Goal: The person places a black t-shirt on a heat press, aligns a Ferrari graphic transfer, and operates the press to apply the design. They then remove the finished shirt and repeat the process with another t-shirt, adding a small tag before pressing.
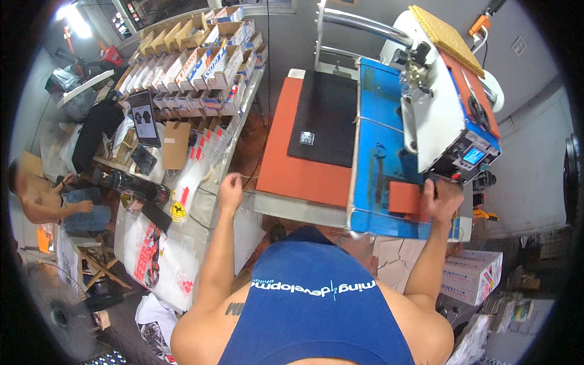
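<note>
- Blue board [380, 109]: long axis running away from the person.
- Red pad [404, 198]: on the board's near right part, just left of the right hand [443, 199], the nearer one.
- Right hand: fingers bent at the board's right edge; cannot tell whether they hold anything.
- Left hand [230, 193]: well left of the board, curled, hold unclear.

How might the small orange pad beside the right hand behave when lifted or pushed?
The small orange pad lies flat and is rectangular, so it probably would not roll. It looks smaller than the large orange pad, so may be lighter.
</note>
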`<state>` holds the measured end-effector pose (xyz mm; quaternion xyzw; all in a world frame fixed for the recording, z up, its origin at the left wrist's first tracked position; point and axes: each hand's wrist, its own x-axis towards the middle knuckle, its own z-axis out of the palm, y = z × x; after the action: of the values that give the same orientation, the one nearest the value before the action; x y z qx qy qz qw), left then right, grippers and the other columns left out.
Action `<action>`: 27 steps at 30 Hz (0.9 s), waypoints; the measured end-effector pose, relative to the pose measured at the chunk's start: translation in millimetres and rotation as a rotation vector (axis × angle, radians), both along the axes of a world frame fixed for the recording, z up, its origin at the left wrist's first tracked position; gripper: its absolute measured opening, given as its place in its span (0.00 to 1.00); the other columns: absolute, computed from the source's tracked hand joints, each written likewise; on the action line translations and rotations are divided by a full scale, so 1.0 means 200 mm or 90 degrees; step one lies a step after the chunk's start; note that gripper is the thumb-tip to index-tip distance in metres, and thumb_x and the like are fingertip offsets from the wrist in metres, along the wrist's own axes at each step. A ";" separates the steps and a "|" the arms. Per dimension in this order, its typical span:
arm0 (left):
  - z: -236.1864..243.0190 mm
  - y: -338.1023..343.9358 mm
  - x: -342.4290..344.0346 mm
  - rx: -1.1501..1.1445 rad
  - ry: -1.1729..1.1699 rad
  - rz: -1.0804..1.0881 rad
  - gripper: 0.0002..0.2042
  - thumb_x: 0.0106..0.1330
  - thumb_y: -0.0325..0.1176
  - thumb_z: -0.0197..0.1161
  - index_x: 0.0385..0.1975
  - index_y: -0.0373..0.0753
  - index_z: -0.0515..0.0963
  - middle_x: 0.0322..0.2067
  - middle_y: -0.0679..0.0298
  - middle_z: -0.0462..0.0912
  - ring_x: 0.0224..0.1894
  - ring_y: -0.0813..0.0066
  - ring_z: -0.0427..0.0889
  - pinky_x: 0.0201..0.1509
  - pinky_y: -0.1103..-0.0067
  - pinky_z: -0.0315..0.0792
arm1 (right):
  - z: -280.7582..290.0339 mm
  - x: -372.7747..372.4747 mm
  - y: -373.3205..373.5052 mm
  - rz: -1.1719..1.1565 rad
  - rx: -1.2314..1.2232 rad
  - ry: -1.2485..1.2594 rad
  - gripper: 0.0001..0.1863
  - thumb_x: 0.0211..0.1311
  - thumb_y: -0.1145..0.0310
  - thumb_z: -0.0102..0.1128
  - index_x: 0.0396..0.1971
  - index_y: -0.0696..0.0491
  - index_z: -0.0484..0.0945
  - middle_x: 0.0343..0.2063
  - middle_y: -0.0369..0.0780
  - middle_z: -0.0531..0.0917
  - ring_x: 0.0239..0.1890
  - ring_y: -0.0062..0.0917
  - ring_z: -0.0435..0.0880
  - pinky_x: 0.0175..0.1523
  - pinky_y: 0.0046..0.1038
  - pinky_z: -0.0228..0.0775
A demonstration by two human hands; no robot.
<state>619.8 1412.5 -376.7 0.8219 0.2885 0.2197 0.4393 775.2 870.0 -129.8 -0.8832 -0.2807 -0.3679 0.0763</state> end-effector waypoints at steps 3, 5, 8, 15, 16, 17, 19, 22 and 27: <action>0.27 -0.17 0.25 0.166 -0.130 -0.129 0.07 0.66 0.31 0.60 0.36 0.34 0.83 0.35 0.51 0.84 0.39 0.49 0.84 0.46 0.64 0.77 | 0.01 0.03 -0.22 -0.095 0.033 -0.019 0.24 0.67 0.52 0.61 0.16 0.53 0.76 0.17 0.45 0.80 0.22 0.47 0.79 0.34 0.45 0.68; 0.37 -0.32 0.40 0.211 -0.065 -0.198 0.09 0.66 0.34 0.61 0.33 0.35 0.82 0.34 0.52 0.82 0.43 0.50 0.82 0.49 0.63 0.75 | -0.01 0.03 -0.33 -0.216 0.106 0.035 0.24 0.71 0.51 0.58 0.24 0.55 0.84 0.24 0.47 0.85 0.30 0.47 0.82 0.45 0.45 0.70; 0.39 -0.51 0.54 0.382 0.041 -0.160 0.10 0.66 0.36 0.65 0.37 0.36 0.81 0.34 0.51 0.80 0.43 0.48 0.81 0.51 0.60 0.74 | -0.07 0.04 -0.48 -0.314 0.143 0.031 0.29 0.73 0.44 0.54 0.35 0.57 0.88 0.40 0.51 0.88 0.49 0.48 0.81 0.62 0.44 0.66; 0.43 -0.54 0.80 0.007 0.027 -0.209 0.12 0.64 0.31 0.67 0.43 0.34 0.77 0.40 0.58 0.84 0.43 0.59 0.84 0.48 0.68 0.76 | 0.04 0.04 -0.56 -0.590 0.104 0.111 0.27 0.62 0.45 0.65 0.42 0.58 0.85 0.46 0.54 0.84 0.53 0.50 0.79 0.62 0.48 0.66; 0.48 -0.54 0.84 -0.064 -0.086 -0.204 0.12 0.64 0.29 0.67 0.44 0.34 0.77 0.40 0.61 0.83 0.44 0.64 0.84 0.47 0.71 0.76 | 0.01 0.00 -0.44 -0.519 0.102 -0.001 0.26 0.59 0.47 0.67 0.42 0.57 0.84 0.49 0.53 0.83 0.54 0.49 0.78 0.62 0.50 0.66; 0.53 -0.54 0.86 -0.147 -0.147 -0.190 0.13 0.64 0.27 0.67 0.46 0.34 0.77 0.40 0.63 0.83 0.44 0.69 0.84 0.47 0.74 0.76 | -0.07 -0.04 -0.27 -0.484 0.096 -0.110 0.25 0.57 0.49 0.69 0.42 0.57 0.83 0.52 0.52 0.81 0.54 0.49 0.77 0.62 0.51 0.66; 0.68 -0.53 0.96 -0.260 -0.246 -0.306 0.17 0.68 0.24 0.64 0.56 0.33 0.78 0.42 0.66 0.83 0.43 0.80 0.80 0.49 0.80 0.75 | -0.31 -0.07 0.15 -0.181 0.130 0.050 0.31 0.51 0.53 0.73 0.53 0.55 0.81 0.60 0.51 0.76 0.66 0.47 0.70 0.69 0.55 0.59; 0.94 -0.53 1.08 -0.036 -0.298 -0.335 0.09 0.70 0.29 0.67 0.46 0.34 0.85 0.40 0.67 0.87 0.42 0.83 0.81 0.47 0.81 0.75 | -0.64 0.11 0.61 -0.217 0.089 0.280 0.34 0.54 0.53 0.71 0.60 0.53 0.77 0.64 0.50 0.74 0.70 0.45 0.68 0.74 0.53 0.53; 1.31 -0.38 1.07 0.341 -0.521 -0.270 0.06 0.70 0.32 0.68 0.38 0.36 0.83 0.47 0.59 0.87 0.47 0.70 0.85 0.57 0.75 0.75 | -0.41 0.46 0.45 0.007 0.449 0.156 0.16 0.56 0.80 0.58 0.45 0.58 0.85 0.38 0.43 0.89 0.46 0.34 0.88 0.57 0.30 0.77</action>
<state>833.8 1336.2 -114.5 0.7924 -0.1454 0.4947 0.3258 866.2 959.4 -212.7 -0.8386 -0.1298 -0.3330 0.4110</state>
